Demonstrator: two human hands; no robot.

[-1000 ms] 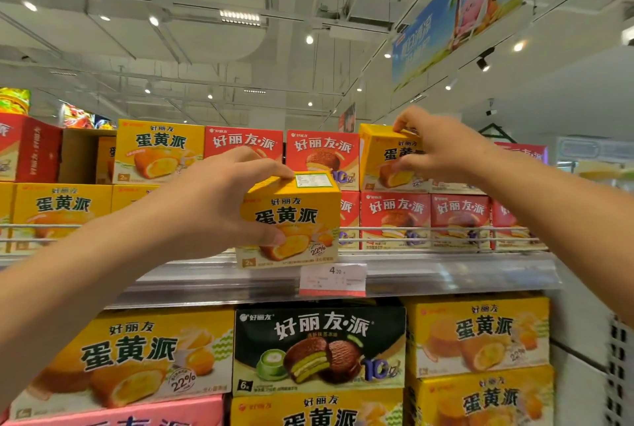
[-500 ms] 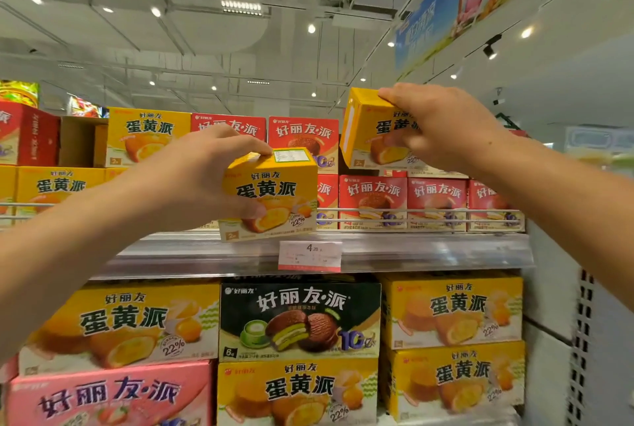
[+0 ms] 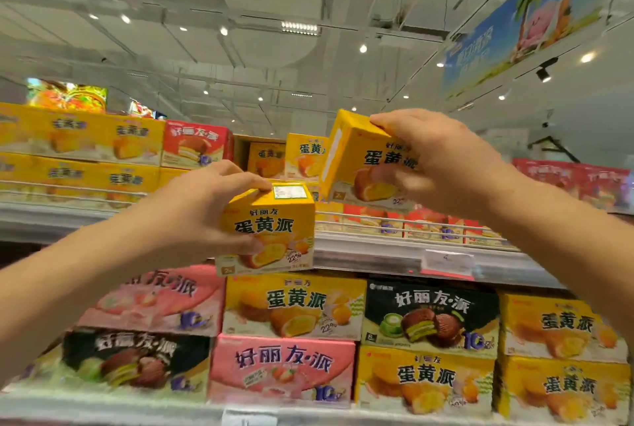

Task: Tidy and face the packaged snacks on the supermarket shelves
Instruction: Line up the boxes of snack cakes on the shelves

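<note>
While both small yellow boxes are off the shelf, I see my left hand (image 3: 202,216) gripping the lower yellow box (image 3: 271,230) upright, in front of the upper shelf's edge (image 3: 377,254), fingers over its top and thumb on its front. My right hand (image 3: 442,164) clasps the tilted yellow box (image 3: 356,158), higher and just right. Farther back stand red boxes (image 3: 195,144); below sit green-black (image 3: 429,316) and pink boxes (image 3: 281,367).

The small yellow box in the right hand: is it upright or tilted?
Tilted. The small yellow box leans, its top edge slanting and its white side panel showing, while the right hand grips it above the shelf.
</note>
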